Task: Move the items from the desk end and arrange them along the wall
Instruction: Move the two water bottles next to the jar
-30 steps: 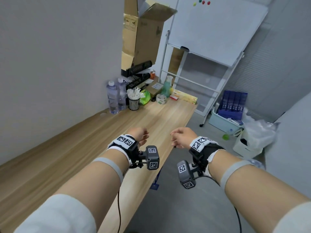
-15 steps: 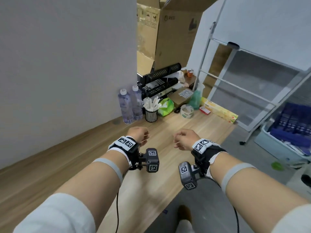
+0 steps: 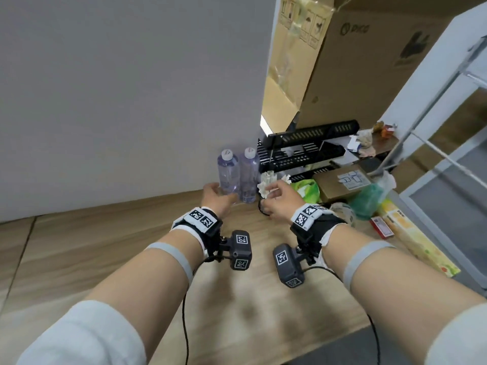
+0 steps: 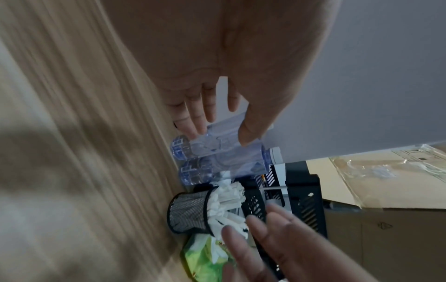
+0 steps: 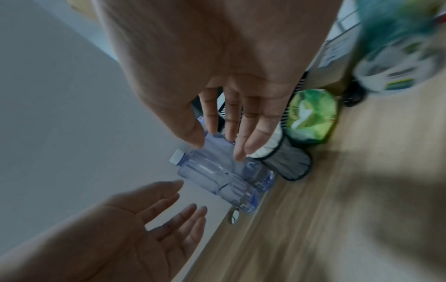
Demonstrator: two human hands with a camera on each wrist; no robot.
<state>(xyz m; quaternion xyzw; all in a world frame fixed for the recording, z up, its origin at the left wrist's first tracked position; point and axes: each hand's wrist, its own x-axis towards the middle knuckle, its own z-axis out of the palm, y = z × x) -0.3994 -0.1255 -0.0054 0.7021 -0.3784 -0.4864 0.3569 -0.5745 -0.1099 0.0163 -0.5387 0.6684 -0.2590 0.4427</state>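
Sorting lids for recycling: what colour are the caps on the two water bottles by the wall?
White caps on clear, bluish-tinted water bottles; the head view shows them best.

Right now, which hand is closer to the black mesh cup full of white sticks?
The right hand. Its fingers hang open just above the mesh cup, not yet gripping. The left hand is farther off, open beside the outer water bottle.

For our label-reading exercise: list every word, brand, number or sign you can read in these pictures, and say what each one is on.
"DICO", or near it, blurred: cardboard box.
Handling pictograms, no words legible: box flap.
Square coded markers, no words: wrist bands and wrist cameras.
Too blurred to read: label on the small box, the yellow box, the red pack, the green packet.
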